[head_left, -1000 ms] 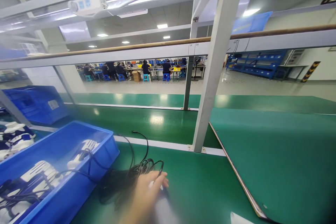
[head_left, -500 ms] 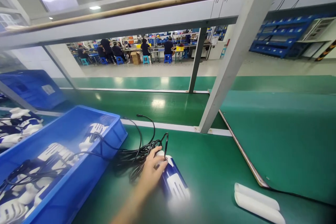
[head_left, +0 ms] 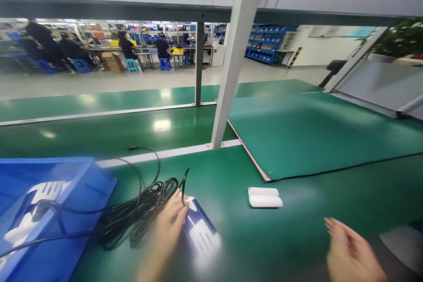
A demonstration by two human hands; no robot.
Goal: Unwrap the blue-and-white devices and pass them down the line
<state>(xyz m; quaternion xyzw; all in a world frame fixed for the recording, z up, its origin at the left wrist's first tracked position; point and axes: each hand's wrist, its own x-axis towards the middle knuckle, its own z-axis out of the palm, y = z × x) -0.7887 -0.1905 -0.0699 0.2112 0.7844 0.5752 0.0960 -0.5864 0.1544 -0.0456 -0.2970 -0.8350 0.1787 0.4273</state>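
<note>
My left hand rests on the end of a blue and white device lying on the green table, fingers curled over it where its black cable joins. The cable lies in a loose coil just left of the hand and trails into the blue bin. My right hand hovers low at the right, fingers spread, blurred and holding nothing. Two white tubes lie side by side on the table between the hands, nearer the right one.
The blue bin at the left holds more blue and white devices with cables. A slanted white frame post stands on the table behind. A green mat covers the right side. Other people sit at benches far behind.
The view has swung right and down. My left hand has stayed on the device's end. My right hand has come into view at the lower right. The white tubes now sit nearer the middle.
</note>
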